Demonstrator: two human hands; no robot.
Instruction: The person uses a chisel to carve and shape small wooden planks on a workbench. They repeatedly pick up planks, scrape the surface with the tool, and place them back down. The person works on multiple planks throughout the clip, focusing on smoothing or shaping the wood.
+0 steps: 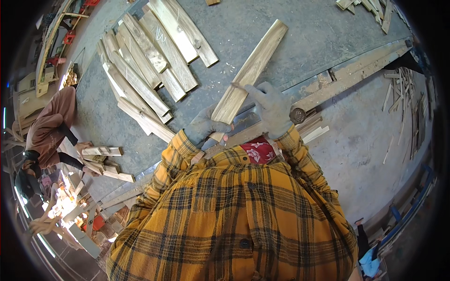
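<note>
A long pale wooden board [260,49] stands out diagonally from my body over the grey worktable [328,23]. My left hand [201,126], in a grey glove, grips the board's near end. My gloved right hand [272,105] is beside the board's right edge, index finger stretched to its surface at a dark band across the wood, other fingers partly bent. Several boards [150,56], some with chalk marks, lie in rows to the left on the table.
A co-worker [51,122] in brown bends over short boards [103,151] at the left. More offcuts [370,9] lie at the top right. A metal rail [347,79] runs along the table edge, with thin strips [405,107] on the floor beyond. Another person [368,262] is at lower right.
</note>
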